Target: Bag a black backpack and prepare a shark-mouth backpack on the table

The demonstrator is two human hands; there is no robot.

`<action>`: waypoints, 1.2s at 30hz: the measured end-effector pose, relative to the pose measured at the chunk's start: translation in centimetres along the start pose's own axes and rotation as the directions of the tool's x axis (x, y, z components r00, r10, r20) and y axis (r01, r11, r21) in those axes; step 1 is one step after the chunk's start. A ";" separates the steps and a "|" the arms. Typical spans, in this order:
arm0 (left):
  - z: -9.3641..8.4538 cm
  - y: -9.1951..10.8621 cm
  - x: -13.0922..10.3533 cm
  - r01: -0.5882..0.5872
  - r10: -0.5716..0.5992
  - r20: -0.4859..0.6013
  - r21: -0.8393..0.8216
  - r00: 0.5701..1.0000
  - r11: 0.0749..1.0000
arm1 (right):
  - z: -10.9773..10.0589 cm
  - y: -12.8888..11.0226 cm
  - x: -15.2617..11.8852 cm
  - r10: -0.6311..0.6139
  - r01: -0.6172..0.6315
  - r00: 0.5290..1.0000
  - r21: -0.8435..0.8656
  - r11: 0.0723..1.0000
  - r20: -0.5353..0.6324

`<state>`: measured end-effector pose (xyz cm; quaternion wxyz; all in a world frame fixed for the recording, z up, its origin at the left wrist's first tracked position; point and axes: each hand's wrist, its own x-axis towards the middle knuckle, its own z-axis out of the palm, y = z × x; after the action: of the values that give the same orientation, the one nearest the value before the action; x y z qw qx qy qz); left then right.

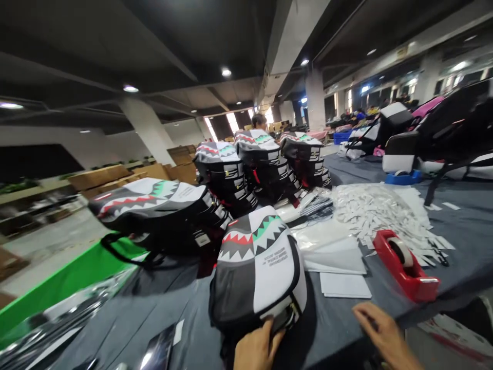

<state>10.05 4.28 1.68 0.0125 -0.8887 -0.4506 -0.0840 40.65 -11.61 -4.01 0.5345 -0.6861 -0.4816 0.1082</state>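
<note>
A grey and white backpack (pixel 256 267) with red and green zigzag teeth lies on the grey-covered table (pixel 165 293), its base toward me. At its near end, my left hand (pixel 256 347) pinches the edge beside a zipped pocket. My right hand (pixel 381 329) hovers over the table's front edge, right of the backpack, its thumb and fingers apart and nothing between them. White sheets (pixel 344 285) and a red tape dispenser (pixel 404 264) are beyond the right hand.
Stacked backpacks (pixel 219 169) stand behind, and another backpack (pixel 154 210) lies at the left. A heap of white strips (pixel 385 210) covers the right middle. A phone (pixel 157 349) lies near the front; a green bin (pixel 77 280) adjoins the table at left.
</note>
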 end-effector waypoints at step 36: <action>4.9 12.9 0.8 0.324 0.110 0.313 -0.942 0.943 -0.091 | 2.1 -3.9 4.7 -0.207 0.245 0.900 -0.052 0.968 0.385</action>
<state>21.50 -2.25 -2.32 -0.7177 -0.5695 -0.3085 -0.2557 39.53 -6.80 0.13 0.4067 -0.6176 -0.6561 0.1510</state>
